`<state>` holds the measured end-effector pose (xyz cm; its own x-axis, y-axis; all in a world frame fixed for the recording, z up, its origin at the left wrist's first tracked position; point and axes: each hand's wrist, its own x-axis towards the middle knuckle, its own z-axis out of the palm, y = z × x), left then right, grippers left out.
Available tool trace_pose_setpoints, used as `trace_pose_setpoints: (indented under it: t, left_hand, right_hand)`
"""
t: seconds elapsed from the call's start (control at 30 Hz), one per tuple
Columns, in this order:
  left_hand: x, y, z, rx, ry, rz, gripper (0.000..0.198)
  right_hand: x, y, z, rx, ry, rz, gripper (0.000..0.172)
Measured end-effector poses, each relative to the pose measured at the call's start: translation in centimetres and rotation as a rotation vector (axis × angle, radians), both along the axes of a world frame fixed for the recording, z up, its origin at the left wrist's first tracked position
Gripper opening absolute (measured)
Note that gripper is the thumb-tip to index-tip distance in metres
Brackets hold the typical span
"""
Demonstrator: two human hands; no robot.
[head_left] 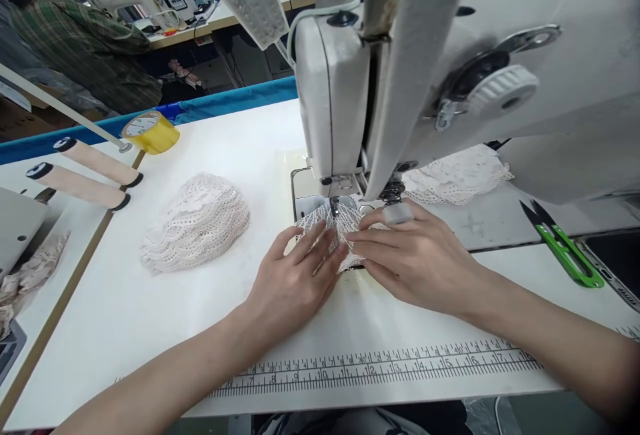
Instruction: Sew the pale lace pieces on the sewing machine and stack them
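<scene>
Under the needle and presser foot (335,207) of a white sewing machine (327,101) lies a piece of white lace (345,221). My left hand (297,275) rests on the lace from the left, fingers spread and lying flat. From the right, my right hand (420,255) touches the same lace, its fingers extended and slightly bent, with a pale band round one finger. The fingertips of both hands almost meet just in front of the presser foot. Parts of the lace are hidden beneath the fingers.
A lace pile (197,225) sits left, more lace (457,175) behind the right hand. Green snips (567,248) lie right, beside a dark phone-like object (613,261). Yellow tape (150,132) and thread cones (80,185) stand back left. A person (80,48) sits beyond.
</scene>
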<state>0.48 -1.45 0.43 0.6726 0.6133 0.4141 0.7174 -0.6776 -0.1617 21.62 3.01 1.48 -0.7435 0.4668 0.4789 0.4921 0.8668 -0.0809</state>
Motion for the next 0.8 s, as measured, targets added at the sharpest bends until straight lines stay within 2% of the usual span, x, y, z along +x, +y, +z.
trace_pose_setpoints:
  t: [0.4, 0.57, 0.8]
  left_hand:
    - [-0.3, 1.4, -0.5, -0.025, -0.024, 0.032, 0.028]
    - [-0.4, 2.3, -0.8, -0.026, -0.065, 0.067, 0.029]
    - [-0.6, 2.8, -0.9, -0.085, -0.178, 0.052, 0.028]
  right_hand:
    - [-0.1, 0.8, -0.6, 0.122, 0.001, -0.041, 0.024]
    - [-0.3, 1.6, -1.2, 0.194, -0.061, -0.110, 0.024]
    - [-0.7, 1.9, -1.6, 0.232, -0.031, -0.107, 0.020]
